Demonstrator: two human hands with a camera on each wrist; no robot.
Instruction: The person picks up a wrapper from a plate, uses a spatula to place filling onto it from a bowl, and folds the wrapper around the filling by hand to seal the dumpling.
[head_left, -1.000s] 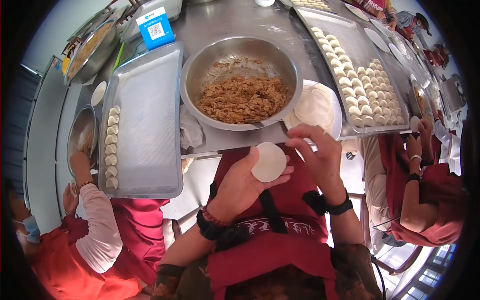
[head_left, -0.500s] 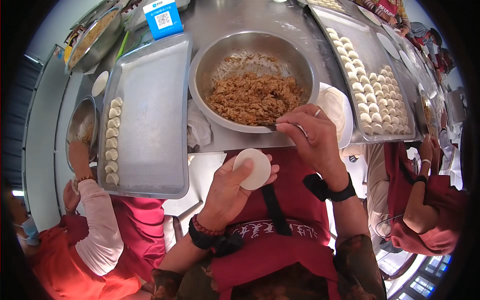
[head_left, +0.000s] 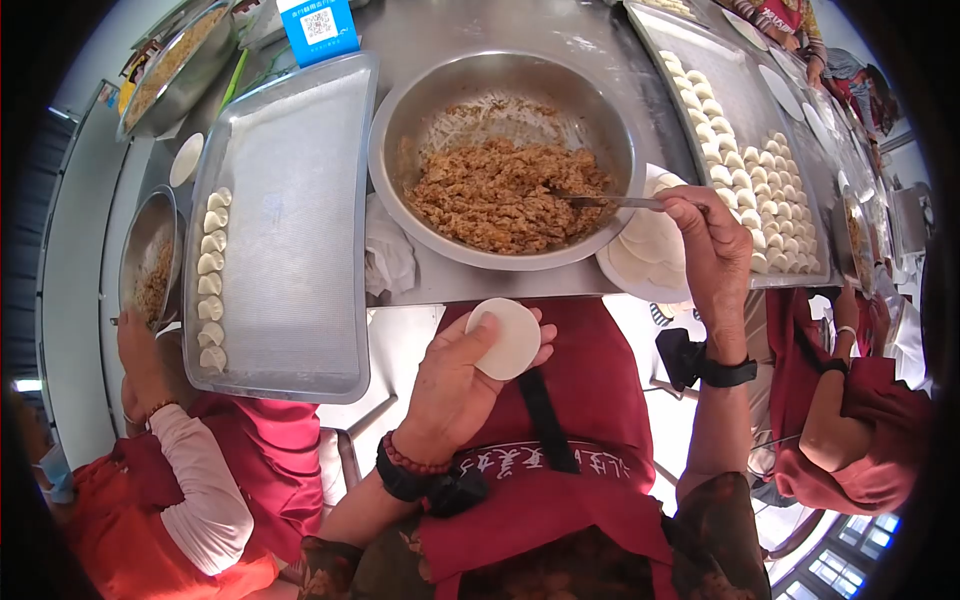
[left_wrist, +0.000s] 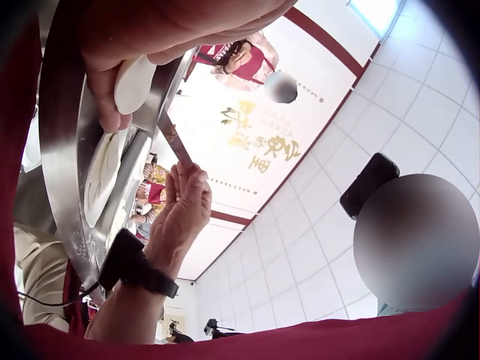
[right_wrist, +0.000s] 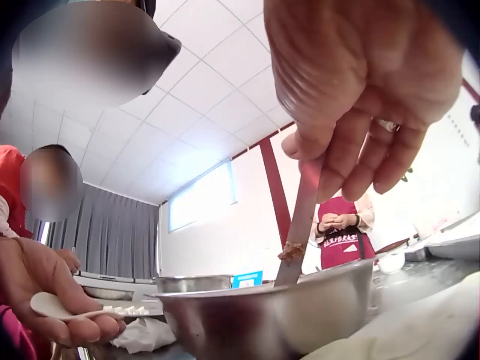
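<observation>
My left hand holds a round white dumpling wrapper in front of the apron, thumb on top and fingers beneath. In my right hand is the handle end of a flat metal spatula, pinched between thumb and fingers. Its far end is sunk in the brown minced filling inside a big steel bowl. The right wrist view shows bits of filling stuck to the spatula above the bowl's rim.
A stack of wrappers lies right of the bowl. The left tray carries one row of dumplings; the right tray carries several rows. A crumpled white cloth lies left of the bowl. People work on both sides.
My right hand came up from beside the wrapper, took hold of the spatula at the bowl's edge, then moved right and up with it. My left thumb moved onto the wrapper's face.
</observation>
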